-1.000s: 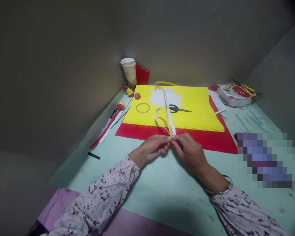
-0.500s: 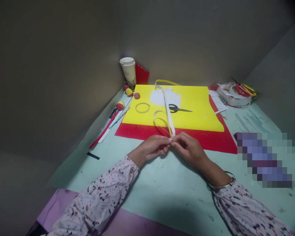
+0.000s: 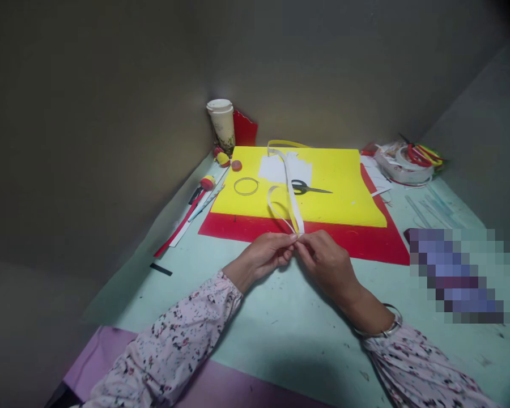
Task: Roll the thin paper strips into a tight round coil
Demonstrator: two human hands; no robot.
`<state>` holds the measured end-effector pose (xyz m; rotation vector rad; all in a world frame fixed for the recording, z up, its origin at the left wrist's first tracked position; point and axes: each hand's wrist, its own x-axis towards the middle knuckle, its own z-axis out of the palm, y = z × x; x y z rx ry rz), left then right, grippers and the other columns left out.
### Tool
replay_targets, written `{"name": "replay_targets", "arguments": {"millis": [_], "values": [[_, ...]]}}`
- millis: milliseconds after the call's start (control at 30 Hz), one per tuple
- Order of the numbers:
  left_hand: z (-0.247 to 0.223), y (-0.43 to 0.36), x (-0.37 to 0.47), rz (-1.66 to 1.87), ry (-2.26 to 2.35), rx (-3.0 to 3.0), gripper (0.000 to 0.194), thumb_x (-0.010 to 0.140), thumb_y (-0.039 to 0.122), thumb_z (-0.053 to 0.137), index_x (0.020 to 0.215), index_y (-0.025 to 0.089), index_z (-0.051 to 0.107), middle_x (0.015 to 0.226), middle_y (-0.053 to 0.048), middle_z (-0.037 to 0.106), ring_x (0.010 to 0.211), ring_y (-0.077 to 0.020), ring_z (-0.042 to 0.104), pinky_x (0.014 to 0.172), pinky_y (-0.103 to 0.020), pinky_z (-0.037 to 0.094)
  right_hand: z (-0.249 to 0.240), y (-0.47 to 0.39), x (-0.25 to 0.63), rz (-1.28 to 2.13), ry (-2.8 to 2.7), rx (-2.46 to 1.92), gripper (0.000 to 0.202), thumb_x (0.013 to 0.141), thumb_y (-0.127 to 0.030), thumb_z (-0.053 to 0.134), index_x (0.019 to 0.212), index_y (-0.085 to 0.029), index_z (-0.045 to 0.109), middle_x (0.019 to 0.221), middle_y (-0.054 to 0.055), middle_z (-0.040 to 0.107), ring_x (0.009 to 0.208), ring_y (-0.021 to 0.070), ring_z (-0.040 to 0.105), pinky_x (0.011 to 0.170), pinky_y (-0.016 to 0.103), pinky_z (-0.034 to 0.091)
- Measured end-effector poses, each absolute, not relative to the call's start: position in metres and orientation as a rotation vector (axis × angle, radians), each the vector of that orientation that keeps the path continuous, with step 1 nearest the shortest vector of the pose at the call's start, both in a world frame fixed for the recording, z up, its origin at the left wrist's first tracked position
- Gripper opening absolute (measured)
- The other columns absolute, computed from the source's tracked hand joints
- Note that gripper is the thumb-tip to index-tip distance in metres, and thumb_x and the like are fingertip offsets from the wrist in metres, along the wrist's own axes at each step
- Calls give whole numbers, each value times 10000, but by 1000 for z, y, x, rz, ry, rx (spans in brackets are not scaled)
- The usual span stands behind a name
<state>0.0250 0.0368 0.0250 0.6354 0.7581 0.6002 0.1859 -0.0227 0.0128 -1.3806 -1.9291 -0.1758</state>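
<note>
Far left, against the wall: a paper cup with lid, small red and yellow balls just in front; red and white strips lying along the left edge of the pale green tabletop. Centre: yellow sheet lying on a red sheet, a thin ring and black scissors resting on the yellow. Near middle: left hand and right hand met fingertip to fingertip, both pinched shut on the near end of a white paper strip, looped and running away over the yellow sheet. Far right: tape roll among coloured scraps
</note>
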Motion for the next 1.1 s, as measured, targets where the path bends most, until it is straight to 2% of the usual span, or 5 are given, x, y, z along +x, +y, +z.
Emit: {"name": "replay_targets", "arguments": {"millis": [467, 833, 1100], "values": [[25, 36, 24, 589, 760, 650, 175, 818, 204, 778, 762, 68, 683, 622, -16, 588, 537, -46, 531, 499, -146, 381, 13, -23, 184, -131, -1910, -1377, 143, 1003, -225, 540, 959, -181, 669, 821, 72, 669, 731, 185, 615, 615, 299, 443], [22, 36, 22, 558, 737, 707, 254, 785, 280, 834, 844, 61, 719, 686, -24, 618, 568, -41, 549, 553, -143, 423, 9, -20, 185, -249, -1893, -1390, 118, 940, -207, 583, 851, -171, 650, 757, 44, 643, 678, 159, 596, 572, 273, 411], [20, 38, 21, 552, 719, 710, 218, 824, 264, 795, 820, 62, 714, 683, -20, 623, 567, -42, 557, 570, -156, 425, 10, -20, 185, -252, -1893, -1386, 104, 921, -194, 588, 835, -170, 641, 738, 30, 627, 638, 140, 575, 551, 257, 396]]}}
